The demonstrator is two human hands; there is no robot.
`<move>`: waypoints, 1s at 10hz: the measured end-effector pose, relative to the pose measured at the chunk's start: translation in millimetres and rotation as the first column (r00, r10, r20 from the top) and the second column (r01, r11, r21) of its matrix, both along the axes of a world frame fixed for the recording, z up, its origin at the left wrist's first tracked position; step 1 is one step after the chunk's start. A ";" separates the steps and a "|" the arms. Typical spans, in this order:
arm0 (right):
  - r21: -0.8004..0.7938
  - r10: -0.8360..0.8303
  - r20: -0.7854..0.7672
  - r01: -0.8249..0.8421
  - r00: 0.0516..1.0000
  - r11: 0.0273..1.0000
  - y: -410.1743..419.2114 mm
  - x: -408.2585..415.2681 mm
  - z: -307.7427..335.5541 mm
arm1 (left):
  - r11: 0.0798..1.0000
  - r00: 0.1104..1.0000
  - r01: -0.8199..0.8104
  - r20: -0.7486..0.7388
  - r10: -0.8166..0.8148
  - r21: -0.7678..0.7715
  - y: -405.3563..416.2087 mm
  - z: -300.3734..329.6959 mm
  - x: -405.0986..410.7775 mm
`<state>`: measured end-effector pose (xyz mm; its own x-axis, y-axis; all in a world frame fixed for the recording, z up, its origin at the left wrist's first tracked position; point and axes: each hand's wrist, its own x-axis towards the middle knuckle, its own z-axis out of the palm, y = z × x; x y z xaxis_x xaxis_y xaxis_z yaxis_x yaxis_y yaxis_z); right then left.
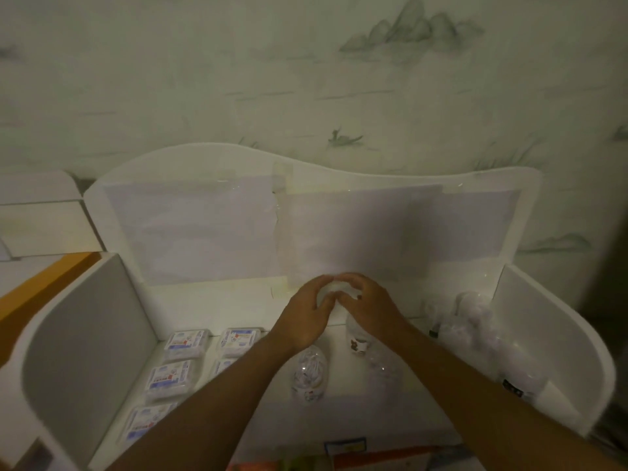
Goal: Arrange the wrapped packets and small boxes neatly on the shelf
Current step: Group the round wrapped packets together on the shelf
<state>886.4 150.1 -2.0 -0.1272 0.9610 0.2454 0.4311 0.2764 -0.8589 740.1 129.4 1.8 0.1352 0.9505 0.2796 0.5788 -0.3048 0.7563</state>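
Observation:
My left hand [306, 314] and my right hand [368, 305] meet near the back of the white shelf [210, 300], fingers curled together around a small clear wrapped packet [336, 287]. Under my wrists lie an oval clear packet [309, 373] and another clear packet with a brown print [358, 341]. At the left, small white boxes with blue and red labels [186, 343] lie flat in two columns; my left forearm hides part of the second column. A heap of clear wrapped packets [475, 326] fills the right end.
White side panels [88, 334] close the shelf at left and right, with a tall white back panel [306, 226] behind. An orange edge [44, 283] runs at the far left. A price label [345, 447] sits on the front lip.

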 end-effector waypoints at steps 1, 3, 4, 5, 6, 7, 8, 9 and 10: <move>-0.012 -0.074 -0.020 0.074 0.997 0.997 2.3 31.7 -0.9 | 1.000 0.999 0.022 -0.034 -0.022 -0.015 5.1 2.1 22.9; -0.145 -0.133 -0.096 0.118 0.986 0.982 -0.2 69.0 -42.6 | 0.990 0.997 0.033 0.069 -0.024 -0.140 -8.3 -37.2 80.9; -0.270 -0.113 -0.229 0.048 0.967 0.962 -9.9 65.8 -62.1 | 0.981 0.952 -0.080 0.279 0.129 -0.179 -14.7 -55.9 92.4; -0.328 -0.143 -0.443 -0.012 0.885 0.944 -21.0 61.6 -79.0 | 0.907 0.803 -0.093 0.508 0.313 -0.412 -21.6 -62.8 101.1; -0.357 -0.125 -0.486 -0.066 0.865 0.932 -26.4 57.5 -90.7 | 0.858 0.626 -0.007 0.666 0.405 -0.514 -21.2 -82.8 102.4; -0.434 -0.187 -0.567 -0.098 0.802 0.896 -22.8 50.3 -101.1 | 0.852 0.587 0.025 0.697 0.411 -0.523 -18.3 -94.4 103.1; -0.427 -0.136 -0.567 -0.148 0.813 0.892 -23.2 50.3 -102.6 | 0.885 0.610 0.042 0.713 0.345 -0.464 -21.0 -85.0 103.1; -0.371 -0.096 -0.461 -0.093 0.882 0.924 -21.6 53.1 -101.9 | 0.912 0.636 0.077 0.724 0.266 -0.402 -16.3 -89.9 101.3; -0.336 -0.097 -0.472 -0.077 0.876 0.939 -23.1 49.0 -98.3 | 0.923 0.640 0.069 0.727 0.250 -0.378 -20.7 -84.5 100.4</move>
